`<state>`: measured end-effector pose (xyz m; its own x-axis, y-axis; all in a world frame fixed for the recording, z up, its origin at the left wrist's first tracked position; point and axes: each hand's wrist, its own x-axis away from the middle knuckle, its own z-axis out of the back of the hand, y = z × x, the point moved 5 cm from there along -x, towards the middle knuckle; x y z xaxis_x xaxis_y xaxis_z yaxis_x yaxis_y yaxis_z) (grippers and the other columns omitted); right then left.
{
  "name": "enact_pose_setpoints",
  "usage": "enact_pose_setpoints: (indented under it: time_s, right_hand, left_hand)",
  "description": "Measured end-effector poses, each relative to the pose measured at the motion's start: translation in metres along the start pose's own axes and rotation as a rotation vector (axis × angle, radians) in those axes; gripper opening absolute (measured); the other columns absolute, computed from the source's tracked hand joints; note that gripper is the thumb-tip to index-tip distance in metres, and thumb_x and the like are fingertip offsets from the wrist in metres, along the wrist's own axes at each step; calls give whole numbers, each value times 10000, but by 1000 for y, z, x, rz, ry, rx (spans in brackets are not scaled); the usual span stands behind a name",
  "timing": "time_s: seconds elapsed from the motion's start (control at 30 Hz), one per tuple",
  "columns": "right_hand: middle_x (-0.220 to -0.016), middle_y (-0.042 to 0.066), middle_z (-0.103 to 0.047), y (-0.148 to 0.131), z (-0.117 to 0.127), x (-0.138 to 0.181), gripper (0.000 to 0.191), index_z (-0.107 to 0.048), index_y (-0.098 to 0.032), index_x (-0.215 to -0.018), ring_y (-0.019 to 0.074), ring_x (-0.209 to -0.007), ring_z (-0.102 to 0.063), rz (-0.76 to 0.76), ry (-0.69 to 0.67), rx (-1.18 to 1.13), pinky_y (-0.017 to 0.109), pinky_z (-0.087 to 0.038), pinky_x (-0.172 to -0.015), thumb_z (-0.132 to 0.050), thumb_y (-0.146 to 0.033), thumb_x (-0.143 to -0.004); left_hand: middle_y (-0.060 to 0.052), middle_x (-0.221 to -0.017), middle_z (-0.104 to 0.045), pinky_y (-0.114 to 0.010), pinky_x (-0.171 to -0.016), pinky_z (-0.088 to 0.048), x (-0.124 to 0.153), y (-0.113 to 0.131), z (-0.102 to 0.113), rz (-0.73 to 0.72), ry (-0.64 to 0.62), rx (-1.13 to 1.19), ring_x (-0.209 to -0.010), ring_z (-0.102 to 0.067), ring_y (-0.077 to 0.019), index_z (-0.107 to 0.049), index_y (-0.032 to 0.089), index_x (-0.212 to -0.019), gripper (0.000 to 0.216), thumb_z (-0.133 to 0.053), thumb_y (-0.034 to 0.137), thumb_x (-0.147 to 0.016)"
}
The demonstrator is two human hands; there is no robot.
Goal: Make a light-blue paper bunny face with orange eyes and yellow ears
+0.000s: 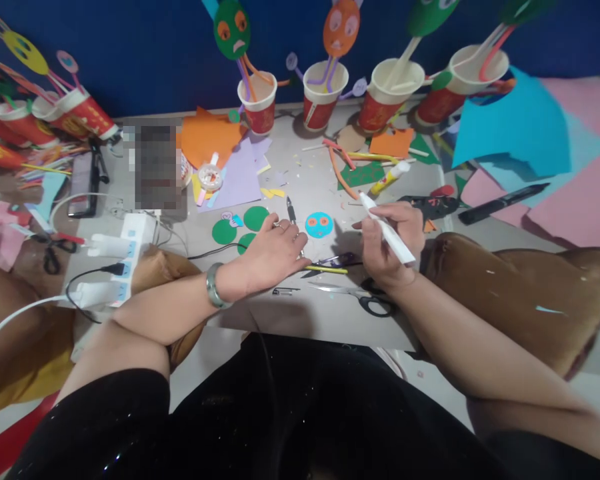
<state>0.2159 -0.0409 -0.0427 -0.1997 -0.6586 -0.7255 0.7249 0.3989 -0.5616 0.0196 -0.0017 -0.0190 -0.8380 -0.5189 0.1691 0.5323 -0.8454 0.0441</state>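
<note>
My right hand (393, 243) is closed around a white marker pen (386, 227), its tip pointing up and left, just right of a small blue paper face (319, 225) with orange eyes lying on the grey table (300, 183). My left hand (275, 253) rests palm down on the table left of that face, its fingers loosely curled, and I cannot make out anything in it. A grey bangle is on that wrist. A black pen (291, 209) lies just beyond its fingers. Black-handled scissors (360, 297) lie below my right hand, beside a yellow strip (325, 269).
Green paper circles (240, 227) lie left of my left hand. Red paper cups (325, 93) with paper faces on straws line the back edge. A glue stick (389, 177), glue gun (433, 205), coloured paper sheets (520, 133), a power strip (127, 250) and a phone (83, 183) surround the work spot.
</note>
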Motion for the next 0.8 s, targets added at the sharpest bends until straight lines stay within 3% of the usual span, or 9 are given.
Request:
enact_pose_setpoints:
  time_s: [0.27, 0.4, 0.5, 0.67, 0.8]
  right_hand:
    - [-917, 58, -728, -7, -4, -5, 143, -652, -227, -1044, 194, -742, -733, 33, -49, 33, 343, -603, -694, -596, -349, -993]
    - [-923, 58, -733, -9, -7, -5, 151, -656, -222, -1053, 185, -699, -721, 33, -85, 31, 334, -588, -677, -594, -348, -997]
    - [-843, 40, -719, -10, -8, -5, 158, -655, -212, -1039, 177, -640, -703, 18, -101, 8, 321, -564, -622, -588, -352, -1008]
    - [-787, 39, -711, -5, -10, -6, 216, -641, -199, -1050, 189, -598, -705, -158, -121, -107, 332, -562, -566, -594, -407, -1021]
    - [-822, 57, -720, 1, -10, -5, 257, -635, -222, -1060, 184, -546, -676, -240, -107, -155, 352, -567, -543, -598, -474, -1023]
  left_hand:
    - [-151, -958, -766, -466, -1002, -380, -5, -10, 3, 166, 34, -50, -966, -682, -301, -676, 108, -1121, 393, -478, 442, -1062]
    - [-151, -911, -766, -438, -949, -394, -7, -13, 7, 215, 20, -61, -903, -696, -283, -654, 103, -1109, 269, -473, 289, -1036]
    - [-145, -889, -763, -431, -911, -409, -7, -19, 8, 295, 11, -27, -835, -700, -258, -623, 75, -1196, 292, -428, 154, -994]
    - [-131, -946, -769, -418, -905, -442, -6, -26, 11, 396, -9, 45, -824, -695, -232, -508, 61, -1369, 446, -429, 84, -931]
    - [-149, -1117, -746, -370, -840, -476, -4, -27, 16, 425, 18, 125, -878, -690, -223, -482, 101, -1367, 402, -410, 114, -972]
